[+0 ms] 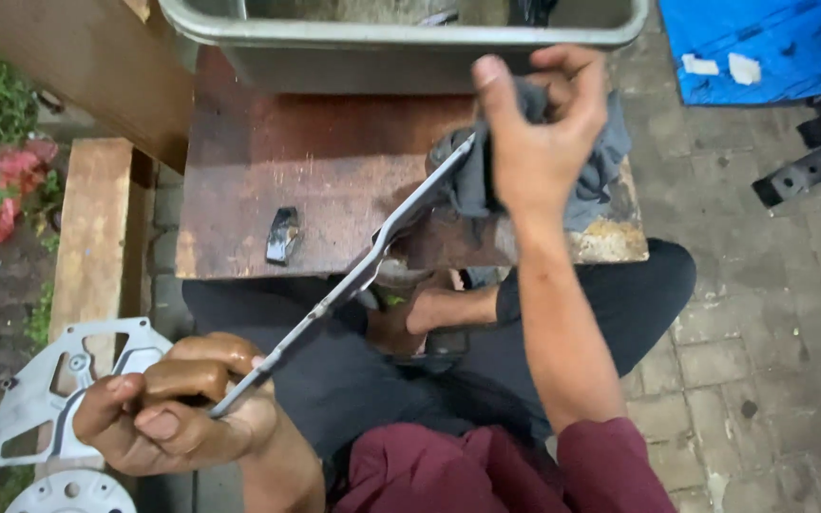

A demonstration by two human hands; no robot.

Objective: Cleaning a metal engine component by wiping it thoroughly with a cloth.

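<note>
Gripping the near end of a long, thin metal rod (353, 285), your left hand (178, 408) sits low at the bottom left, fingers curled tight around it. Beside that hand, pale metal brackets (45, 399) lie on the ground. The rod slants up and away over your lap and dark trousers toward a worn, rust-brown low table (277, 161). Your right hand (539, 133) hovers above the table's far right, fingers pinched together on a grey rag (472, 180) wrapped around the rod's far end. A small dark metal piece (283, 234) rests on the tabletop. Beyond it stands a grey metal tub (401, 43). Grey paving stones (762, 332) spread to the right, with a blue sheet (772, 47) at the far corner.
</note>
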